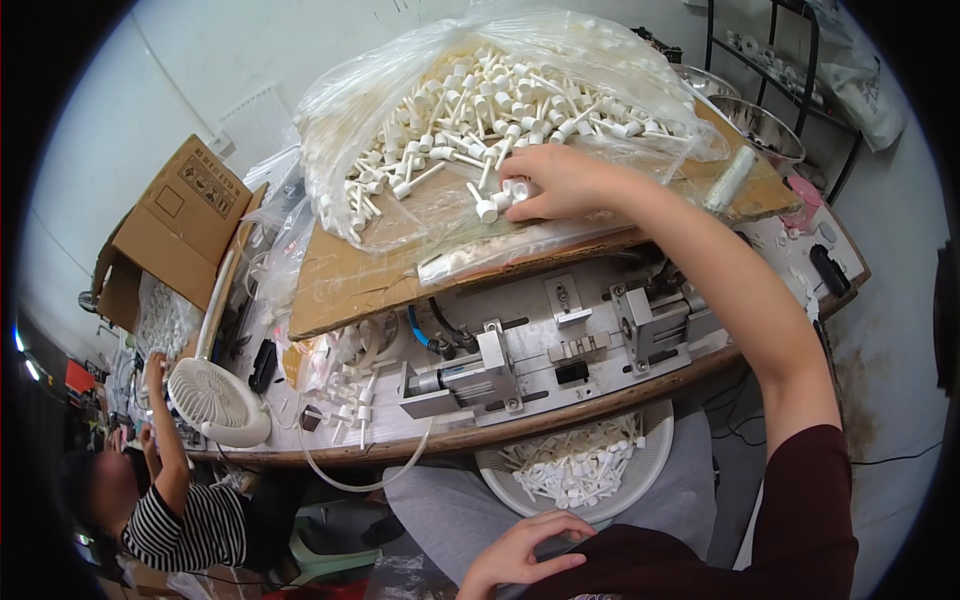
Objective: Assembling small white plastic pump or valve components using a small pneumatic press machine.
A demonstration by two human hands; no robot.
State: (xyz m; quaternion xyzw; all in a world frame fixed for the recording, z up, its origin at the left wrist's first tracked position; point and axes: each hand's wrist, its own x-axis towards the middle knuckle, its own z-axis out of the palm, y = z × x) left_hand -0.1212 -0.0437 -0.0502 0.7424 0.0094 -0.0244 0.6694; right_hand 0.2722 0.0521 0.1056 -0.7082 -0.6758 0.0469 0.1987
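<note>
A large heap of white plastic scoops [490, 100] with stick handles spills out of a clear plastic bag [340, 110] on a cardboard sheet [340, 285]. My right hand [550, 182] reaches to the near edge of the heap, its thumb and fingers curled round a few scoops [517, 190]; its palm side is hidden. My left hand [530, 548] rests low over my lap, holding nothing, fingers stretched and thumb apart. Just beyond it, a white basket [655, 455] holding more white pieces sits between my legs.
Below the cardboard stands a metal fixture with two clamping blocks [480, 370] [655, 325]. A white fan [215, 400] and loose scoops [360, 410] lie left along the bench. A co-worker in a striped shirt [190, 530] sits far left. Steel bowls [760, 130] stand back right.
</note>
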